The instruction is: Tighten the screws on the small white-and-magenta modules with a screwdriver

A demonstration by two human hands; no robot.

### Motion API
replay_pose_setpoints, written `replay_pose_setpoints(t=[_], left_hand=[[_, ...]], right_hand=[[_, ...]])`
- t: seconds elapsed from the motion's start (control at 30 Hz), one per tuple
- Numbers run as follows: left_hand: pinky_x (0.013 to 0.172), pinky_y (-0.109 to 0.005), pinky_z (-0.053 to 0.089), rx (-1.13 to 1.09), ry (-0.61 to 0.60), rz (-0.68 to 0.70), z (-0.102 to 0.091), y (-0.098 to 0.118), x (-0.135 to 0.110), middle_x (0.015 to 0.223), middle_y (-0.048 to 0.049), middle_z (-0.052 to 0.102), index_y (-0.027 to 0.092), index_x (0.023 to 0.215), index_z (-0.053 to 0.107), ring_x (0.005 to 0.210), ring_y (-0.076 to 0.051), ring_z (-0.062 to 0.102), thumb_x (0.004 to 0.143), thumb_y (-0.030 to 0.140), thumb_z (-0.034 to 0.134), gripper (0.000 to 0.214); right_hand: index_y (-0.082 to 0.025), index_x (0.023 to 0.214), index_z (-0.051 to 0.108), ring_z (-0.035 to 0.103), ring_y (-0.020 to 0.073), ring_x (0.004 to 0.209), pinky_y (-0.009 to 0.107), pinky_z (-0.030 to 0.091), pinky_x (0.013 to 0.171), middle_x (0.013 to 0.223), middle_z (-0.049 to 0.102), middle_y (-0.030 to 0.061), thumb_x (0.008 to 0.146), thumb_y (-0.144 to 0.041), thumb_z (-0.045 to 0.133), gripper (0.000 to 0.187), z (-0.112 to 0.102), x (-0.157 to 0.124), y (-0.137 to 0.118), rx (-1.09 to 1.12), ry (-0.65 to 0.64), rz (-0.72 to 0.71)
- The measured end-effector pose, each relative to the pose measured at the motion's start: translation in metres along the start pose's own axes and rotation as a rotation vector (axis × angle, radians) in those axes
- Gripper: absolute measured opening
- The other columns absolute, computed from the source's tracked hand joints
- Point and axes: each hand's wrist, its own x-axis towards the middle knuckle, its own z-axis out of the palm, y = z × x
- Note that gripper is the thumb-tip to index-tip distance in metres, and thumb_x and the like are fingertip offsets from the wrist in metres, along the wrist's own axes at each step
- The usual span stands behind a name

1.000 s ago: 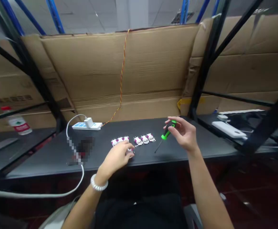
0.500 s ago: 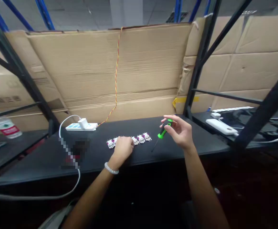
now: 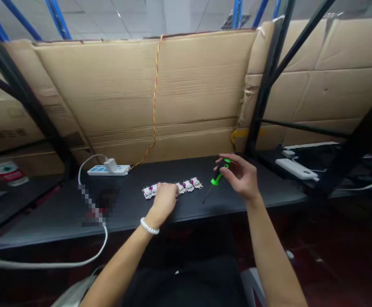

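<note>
Several small white and purple parts [image 3: 188, 186] lie in a row on the black table. My left hand [image 3: 165, 197], wearing a white bead bracelet [image 3: 149, 226], rests over the middle of this row with its fingers curled. It covers some of the parts, and what the fingertips grip is hidden. To the right, my right hand [image 3: 241, 175] holds a green and black screwdriver [image 3: 217, 175] between thumb and fingers. The thin shaft tilts down to the left, its tip just right of the row and near the tabletop.
A white power strip [image 3: 109, 170] with a charger and white cable [image 3: 104, 238] sits at the back left. Cardboard [image 3: 198, 94] closes off the back, with a twisted red-yellow wire [image 3: 155, 98] hanging down. Black shelf posts [image 3: 262, 102] flank the table. A bottle [image 3: 10, 172] stands far left.
Both hands and the screwdriver stay almost in place. The row of parts looks the same. The picture has become brighter, with a very slight shift of view.
</note>
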Motion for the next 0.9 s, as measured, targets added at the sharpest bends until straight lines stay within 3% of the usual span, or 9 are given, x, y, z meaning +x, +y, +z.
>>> replay_pose_setpoints(t=[0.2,0.33,0.43,0.5,0.6,0.73,0.9], left_hand=[[0.097,-0.049,0.046,-0.029,0.025,0.012,-0.001,-0.007,-0.003,0.100,-0.0184,0.080,0.015,0.091,0.079,0.101,-0.036,0.074,0.092,0.006,0.049,0.031],[0.099,-0.047,0.048,-0.113,0.114,0.047,-0.017,-0.009,-0.013,0.103,-0.0156,0.081,0.015,0.097,0.080,0.102,-0.033,0.073,0.096,0.011,0.052,0.028],[0.094,-0.040,0.053,-0.272,0.184,0.108,-0.035,-0.006,-0.026,0.101,-0.0100,0.082,0.018,0.094,0.081,0.098,-0.028,0.075,0.096,0.014,0.056,0.025],[0.090,-0.034,0.056,-0.366,0.214,0.166,-0.046,-0.002,-0.035,0.099,-0.0060,0.083,0.021,0.094,0.081,0.094,-0.024,0.076,0.096,0.015,0.059,0.023],[0.088,-0.033,0.057,-0.454,0.290,0.247,-0.058,0.001,-0.047,0.097,-0.0035,0.083,0.023,0.094,0.081,0.091,-0.022,0.076,0.095,0.017,0.062,0.019],[0.085,-0.033,0.056,-0.442,0.323,0.278,-0.065,0.001,-0.058,0.095,-0.0032,0.082,0.023,0.092,0.080,0.090,-0.022,0.075,0.096,0.018,0.063,0.018],[0.084,-0.033,0.054,-0.438,0.388,0.277,-0.062,-0.006,-0.063,0.090,-0.0016,0.081,0.022,0.091,0.078,0.086,-0.021,0.075,0.095,0.013,0.064,0.016]], right_hand=[[-0.026,0.124,0.074,0.078,0.0207,0.086,0.037,0.068,0.081,0.106,0.075,0.0056,0.095,-0.035,0.078,0.031,0.001,0.001,-0.001,0.029,-0.010,-0.001],[-0.029,0.133,0.064,0.073,0.0206,0.094,0.037,0.065,0.084,0.108,0.067,0.0055,0.105,-0.043,0.061,0.032,0.009,-0.002,-0.009,0.099,-0.033,0.015],[-0.032,0.137,0.058,0.064,0.0161,0.085,0.030,0.058,0.074,0.108,0.060,0.0039,0.110,-0.040,0.048,0.030,0.019,-0.007,-0.025,0.062,-0.127,0.054],[-0.029,0.137,0.059,0.061,0.0158,0.080,0.031,0.055,0.075,0.104,0.063,0.0040,0.112,-0.036,0.042,0.031,0.028,-0.010,-0.037,-0.062,-0.286,0.082],[-0.023,0.118,0.067,0.064,0.0190,0.087,0.033,0.053,0.083,0.106,0.071,0.0056,0.102,-0.035,0.064,0.020,0.045,-0.012,-0.047,-0.309,-0.521,0.080],[-0.022,0.106,0.069,0.067,0.0195,0.086,0.032,0.049,0.081,0.101,0.076,0.0053,0.100,-0.026,0.066,0.008,0.071,-0.017,-0.040,-0.416,-0.570,0.099],[-0.021,0.098,0.069,0.067,0.0180,0.080,0.030,0.047,0.077,0.091,0.075,0.0034,0.101,-0.021,0.060,0.009,0.089,-0.024,-0.031,-0.403,-0.566,0.065]])
